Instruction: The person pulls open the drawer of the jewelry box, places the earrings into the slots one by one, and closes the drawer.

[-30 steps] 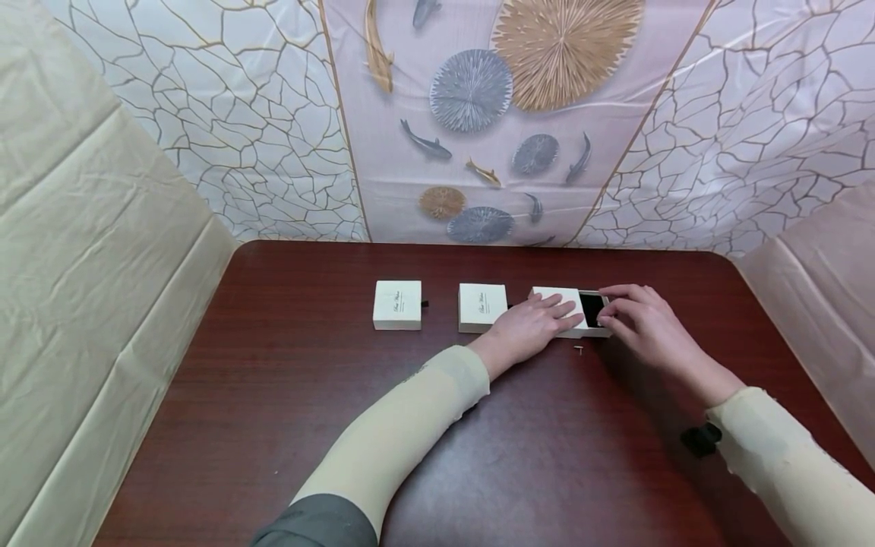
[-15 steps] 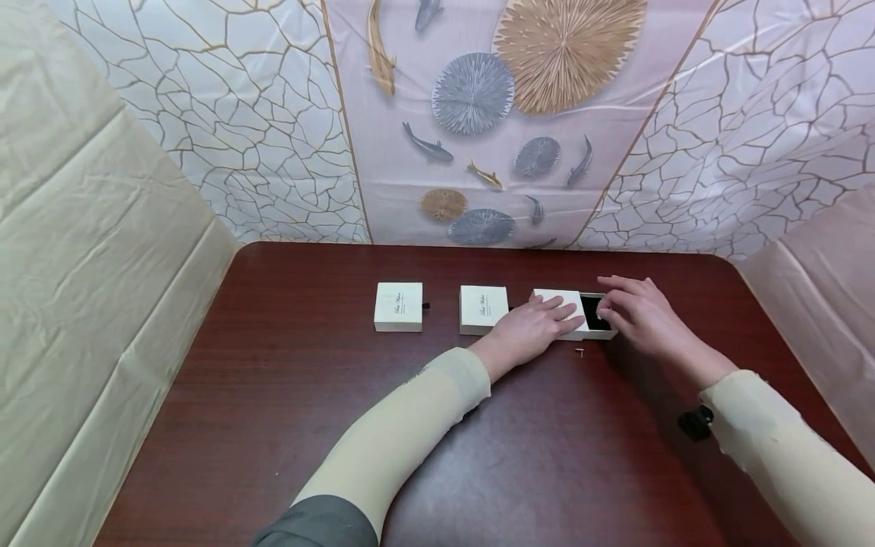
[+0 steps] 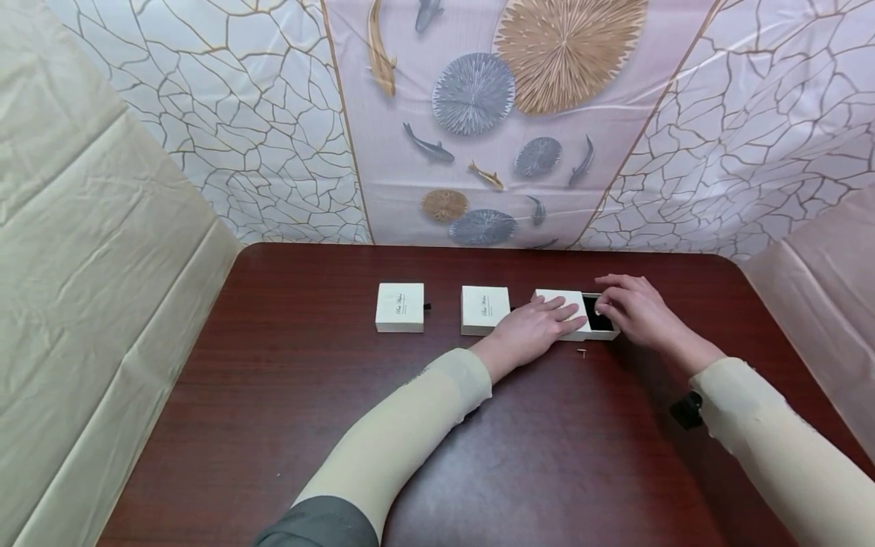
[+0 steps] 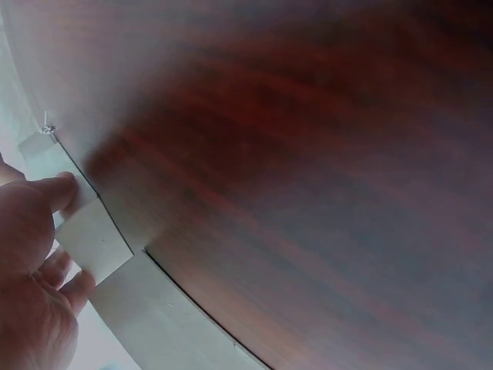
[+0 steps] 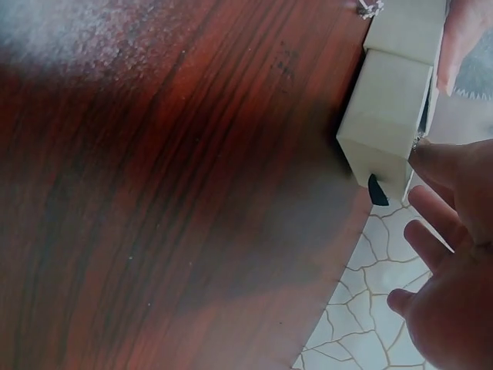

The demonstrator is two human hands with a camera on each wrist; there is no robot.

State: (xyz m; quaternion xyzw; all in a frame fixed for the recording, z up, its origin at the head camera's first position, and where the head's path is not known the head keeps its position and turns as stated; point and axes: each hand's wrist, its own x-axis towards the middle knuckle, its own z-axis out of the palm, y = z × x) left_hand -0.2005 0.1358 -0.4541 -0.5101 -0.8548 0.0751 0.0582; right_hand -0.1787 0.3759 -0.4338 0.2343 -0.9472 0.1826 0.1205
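My left hand (image 3: 526,330) lies over the white sleeve of the right-hand jewelry box (image 3: 560,301) and holds it; in the left wrist view its digits sit at both ends of the sleeve. The box's drawer (image 3: 601,332), lined in black, is pulled partway out to the right. Over that drawer, my right hand (image 3: 636,310) pinches a small sparkly stud earring (image 5: 418,140) between thumb and fingertip, mostly hidden. A second stud earring (image 3: 582,352) lies on the table in front of the box; the right wrist view shows its glittering head (image 5: 370,9).
Two closed white boxes with printed lids stand to the left, a middle box (image 3: 484,310) and a far left box (image 3: 399,307). The dark red table (image 3: 307,395) ends at a patterned cloth backdrop (image 3: 472,182). A black pull tab (image 5: 377,190) hangs from the drawer's end.
The drawer has slid slightly farther out of its sleeve. My right hand has shifted a little left and away from me, its fingertips now over the black lining. My left hand stays on the box.
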